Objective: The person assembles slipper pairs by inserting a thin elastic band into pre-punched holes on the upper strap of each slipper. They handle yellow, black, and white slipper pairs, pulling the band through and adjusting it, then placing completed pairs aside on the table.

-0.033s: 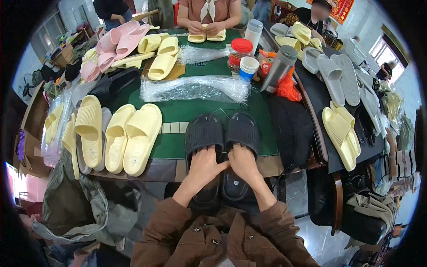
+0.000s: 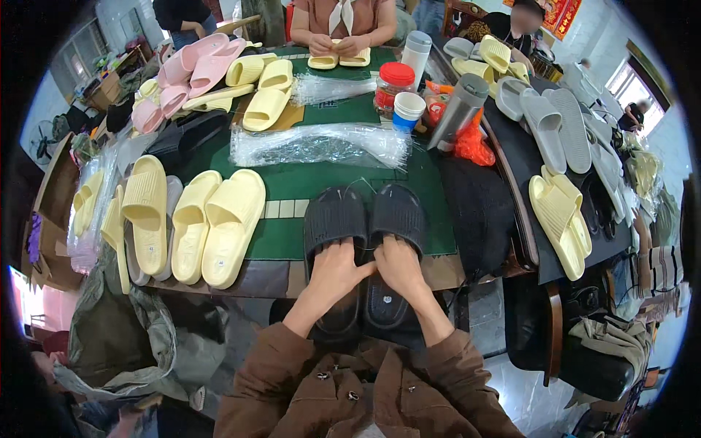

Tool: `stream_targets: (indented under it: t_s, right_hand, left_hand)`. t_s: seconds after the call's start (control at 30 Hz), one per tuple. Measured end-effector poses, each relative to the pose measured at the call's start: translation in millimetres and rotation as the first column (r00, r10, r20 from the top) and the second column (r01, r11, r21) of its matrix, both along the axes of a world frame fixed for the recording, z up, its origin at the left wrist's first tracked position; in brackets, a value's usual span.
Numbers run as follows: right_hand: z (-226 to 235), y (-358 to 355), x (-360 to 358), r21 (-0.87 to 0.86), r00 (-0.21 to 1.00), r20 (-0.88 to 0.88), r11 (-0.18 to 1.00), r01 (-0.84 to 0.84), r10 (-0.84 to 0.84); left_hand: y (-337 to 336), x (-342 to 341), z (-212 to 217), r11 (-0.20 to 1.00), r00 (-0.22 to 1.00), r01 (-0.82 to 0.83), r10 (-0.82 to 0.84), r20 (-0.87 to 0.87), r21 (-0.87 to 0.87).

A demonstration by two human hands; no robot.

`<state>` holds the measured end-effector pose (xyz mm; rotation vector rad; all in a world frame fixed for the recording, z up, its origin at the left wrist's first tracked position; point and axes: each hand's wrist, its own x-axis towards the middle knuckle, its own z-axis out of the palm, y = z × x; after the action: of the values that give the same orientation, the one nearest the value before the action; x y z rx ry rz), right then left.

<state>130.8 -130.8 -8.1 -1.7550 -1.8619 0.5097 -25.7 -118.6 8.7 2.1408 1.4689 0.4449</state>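
Observation:
A pair of black slide slippers stands side by side before me, toes pointing away and heels hanging past the table's near edge. My left hand point(image 2: 337, 271) reaches into the left black slipper point(image 2: 334, 215), its fingertips hidden under the ribbed strap and its thumb stretched toward the other hand. In the right black slipper point(image 2: 398, 213), my right hand point(image 2: 398, 269) has its fingers tucked under the strap in the same way. A thin clear tie point(image 2: 359, 182) arches up between the toes. Beyond the pair lies a bundle of clear plastic ties point(image 2: 321, 146).
Yellow slippers point(image 2: 235, 228) stand to the left, with pink ones point(image 2: 201, 62) farther back. A red-lidded jar point(image 2: 395, 86), paper cups point(image 2: 408, 111) and a steel flask point(image 2: 458, 109) stand right of centre. Grey slippers point(image 2: 542, 124) lie at right. Opposite, a co-worker's hands point(image 2: 338, 50) hold yellow slippers.

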Motion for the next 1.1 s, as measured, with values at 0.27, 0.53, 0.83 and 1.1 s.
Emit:
stream_targets:
  t_s: [0.27,0.53,0.83,1.1]
  right_hand:
    - [-2.6,2.6,1.7,0.0,1.0,-0.003,1.0,0.001,-0.001]
    - [-5.0,3.7,3.9,-0.04,0.999,-0.04,0.999,-0.012,0.01]
    - [-1.3,2.4,6.5,0.019,0.987,-0.16,0.999,-0.029,0.032]
    - [30.6,-27.1,7.3,0.374,0.988,0.002,0.916,-0.147,0.157]
  left_hand:
    - [6.9,-12.4,9.3,0.989,0.986,0.094,-0.077,0.149,-0.11]
    - [5.1,-6.4,3.9,0.996,0.992,0.032,-0.022,0.125,-0.086]
    - [7.9,16.4,-7.8,0.99,0.992,-0.126,0.124,0.039,0.07]
    - [5.6,23.8,-14.2,0.973,0.989,-0.149,0.142,0.048,0.176]
